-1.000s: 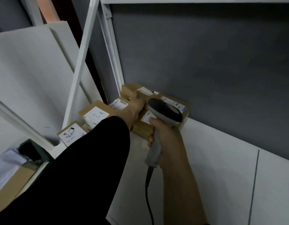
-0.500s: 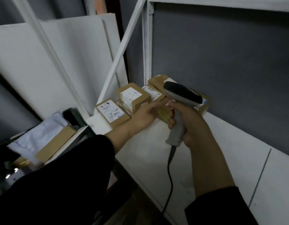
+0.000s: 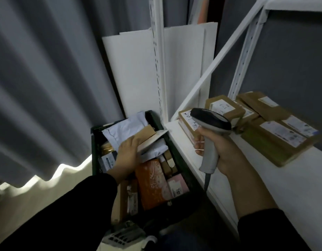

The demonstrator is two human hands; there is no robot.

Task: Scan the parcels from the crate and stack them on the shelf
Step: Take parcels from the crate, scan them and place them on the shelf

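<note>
1. Centre-left of the frame: the left hand (image 3: 127, 154) reaches into the dark, straight-walled crate (image 3: 95, 142). Its fingers lie against a flat card envelope (image 3: 151, 140); I cannot tell whether they grip it.
2. Centre: the right hand (image 3: 218, 151) is wrapped round the handle of the smooth grey scanner (image 3: 210, 124).
3. Right: boxy cardboard parcels (image 3: 276, 136) with white labels lie on the smooth white shelf (image 3: 265, 187).

Brown cardboard parcels (image 3: 276, 134), paper labels; matt white shelf (image 3: 292, 178); plastic scanner (image 3: 210, 124).
</note>
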